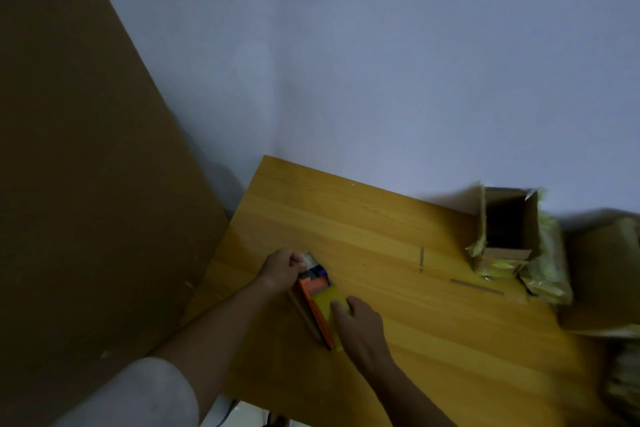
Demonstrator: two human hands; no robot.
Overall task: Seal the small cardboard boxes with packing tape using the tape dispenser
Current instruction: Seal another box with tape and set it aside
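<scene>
On the wooden table the left hand pinches the tape end while the right hand lies loosely on the tape dispenser, seemingly light, rigid plastic, best gripped around its body.

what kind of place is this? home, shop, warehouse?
Likely a makeshift packing spot in a plain room, not a warehouse: a bare wooden table pushed into a wall corner, an open cardboard box with torn tape, and a large cardboard sheet leaning on the wall.
</scene>
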